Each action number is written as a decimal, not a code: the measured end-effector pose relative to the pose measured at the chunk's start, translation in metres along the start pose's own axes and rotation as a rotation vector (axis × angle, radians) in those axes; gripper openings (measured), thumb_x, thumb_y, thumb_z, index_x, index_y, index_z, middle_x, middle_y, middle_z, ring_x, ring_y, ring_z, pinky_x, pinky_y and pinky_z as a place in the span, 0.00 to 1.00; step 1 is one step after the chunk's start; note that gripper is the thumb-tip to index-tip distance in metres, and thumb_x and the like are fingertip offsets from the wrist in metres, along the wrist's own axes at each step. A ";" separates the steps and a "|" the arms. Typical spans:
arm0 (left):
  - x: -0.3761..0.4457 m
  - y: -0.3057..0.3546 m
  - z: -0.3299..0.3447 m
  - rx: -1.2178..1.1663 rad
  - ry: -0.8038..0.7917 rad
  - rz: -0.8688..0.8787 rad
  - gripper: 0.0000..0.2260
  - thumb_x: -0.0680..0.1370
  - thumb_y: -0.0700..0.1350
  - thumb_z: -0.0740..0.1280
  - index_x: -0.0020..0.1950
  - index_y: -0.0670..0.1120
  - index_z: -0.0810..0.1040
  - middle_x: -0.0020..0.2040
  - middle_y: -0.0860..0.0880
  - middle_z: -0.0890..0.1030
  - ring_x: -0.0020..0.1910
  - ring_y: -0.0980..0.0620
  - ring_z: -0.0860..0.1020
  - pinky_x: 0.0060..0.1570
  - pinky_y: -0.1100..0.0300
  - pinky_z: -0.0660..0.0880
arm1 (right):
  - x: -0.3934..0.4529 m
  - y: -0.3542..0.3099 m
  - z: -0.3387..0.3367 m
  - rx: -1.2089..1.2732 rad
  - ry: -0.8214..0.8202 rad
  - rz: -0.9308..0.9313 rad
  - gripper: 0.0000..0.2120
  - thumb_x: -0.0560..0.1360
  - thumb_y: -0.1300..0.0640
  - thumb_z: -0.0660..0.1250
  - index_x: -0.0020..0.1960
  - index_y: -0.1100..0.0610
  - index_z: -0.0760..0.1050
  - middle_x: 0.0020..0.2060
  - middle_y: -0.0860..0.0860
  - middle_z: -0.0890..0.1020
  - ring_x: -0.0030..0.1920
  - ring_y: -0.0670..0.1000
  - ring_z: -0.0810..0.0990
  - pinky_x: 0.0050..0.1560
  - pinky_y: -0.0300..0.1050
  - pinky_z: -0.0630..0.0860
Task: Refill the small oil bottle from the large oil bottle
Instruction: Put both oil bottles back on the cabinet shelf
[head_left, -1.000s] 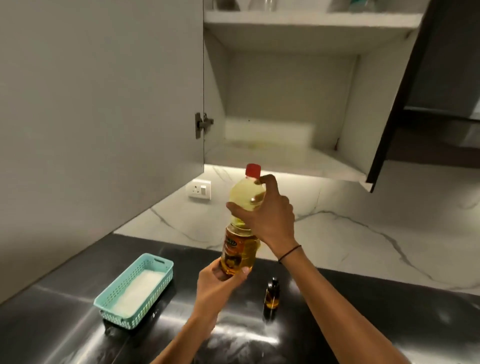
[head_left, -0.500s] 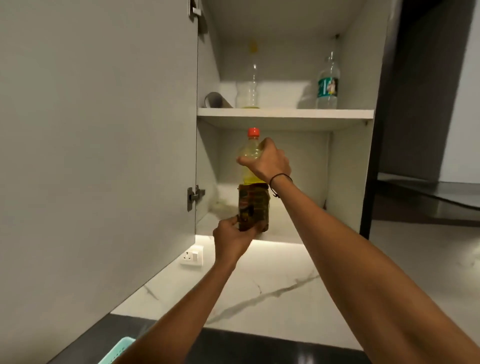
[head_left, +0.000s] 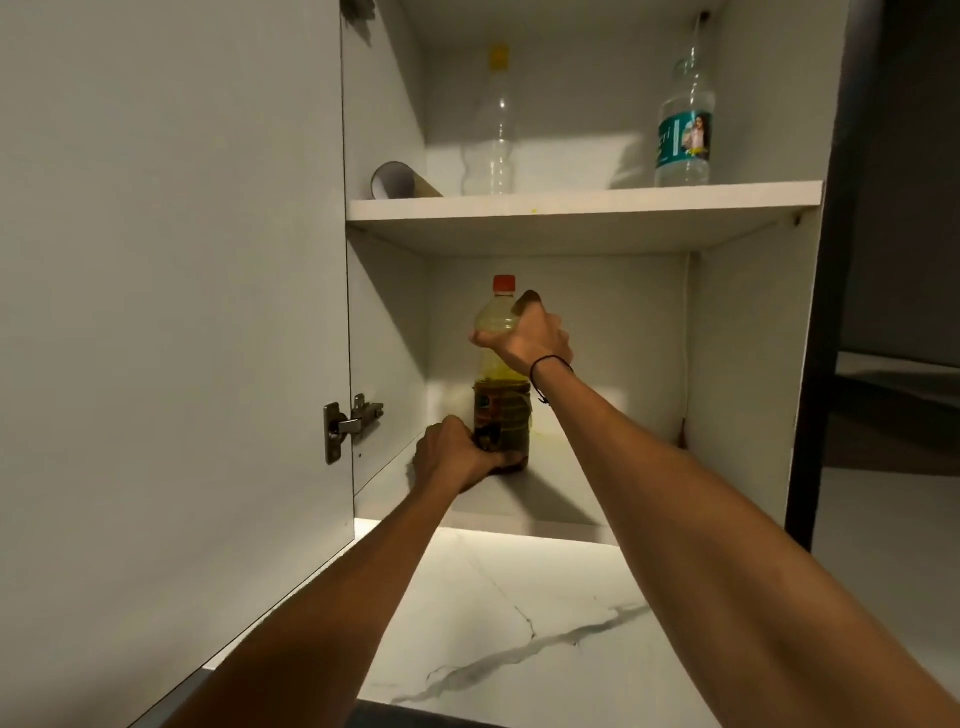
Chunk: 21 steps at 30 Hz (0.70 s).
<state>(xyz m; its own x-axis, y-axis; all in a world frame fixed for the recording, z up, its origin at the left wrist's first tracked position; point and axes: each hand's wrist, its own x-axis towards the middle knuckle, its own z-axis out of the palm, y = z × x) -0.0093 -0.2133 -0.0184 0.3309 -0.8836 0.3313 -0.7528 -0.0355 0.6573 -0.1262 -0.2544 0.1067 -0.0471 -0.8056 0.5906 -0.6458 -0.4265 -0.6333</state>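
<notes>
Now I've lifted the red-capped clear plastic large oil bottle (head_left: 501, 384) onto the cabinet's lower shelf (head_left: 545, 499), both grips clamped on it, left hand (head_left: 457, 457) low, right hand (head_left: 530, 338) high, so pouring looks finished.

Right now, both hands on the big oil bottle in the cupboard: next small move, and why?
Probably let go with both hands. The red-capped large oil bottle looks set upright on the white lower cupboard shelf, the left hand gripping its base and the right hand its shoulder.
</notes>
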 end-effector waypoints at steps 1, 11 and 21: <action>0.010 0.000 0.002 0.019 -0.009 -0.002 0.37 0.58 0.75 0.80 0.49 0.46 0.81 0.47 0.47 0.85 0.47 0.45 0.83 0.34 0.56 0.69 | 0.006 0.003 0.003 -0.003 0.000 0.003 0.39 0.66 0.36 0.79 0.68 0.52 0.69 0.60 0.56 0.77 0.59 0.61 0.79 0.54 0.55 0.79; 0.071 0.011 0.033 0.149 -0.047 0.004 0.42 0.60 0.76 0.78 0.59 0.45 0.78 0.54 0.46 0.84 0.53 0.44 0.83 0.43 0.54 0.76 | 0.049 0.036 0.027 -0.015 -0.045 0.022 0.44 0.67 0.35 0.79 0.72 0.51 0.61 0.63 0.58 0.76 0.60 0.63 0.79 0.54 0.58 0.80; 0.055 0.011 0.027 0.096 -0.003 0.001 0.41 0.60 0.75 0.78 0.56 0.45 0.77 0.51 0.46 0.83 0.51 0.44 0.82 0.40 0.55 0.72 | 0.030 0.046 0.023 0.081 -0.077 0.091 0.47 0.65 0.39 0.82 0.71 0.57 0.60 0.62 0.58 0.77 0.60 0.63 0.80 0.58 0.62 0.81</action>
<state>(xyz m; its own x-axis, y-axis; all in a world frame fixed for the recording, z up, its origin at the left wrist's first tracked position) -0.0143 -0.2751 -0.0109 0.3288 -0.8849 0.3300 -0.8041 -0.0791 0.5891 -0.1402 -0.3074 0.0834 -0.0419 -0.8703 0.4907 -0.5777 -0.3797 -0.7226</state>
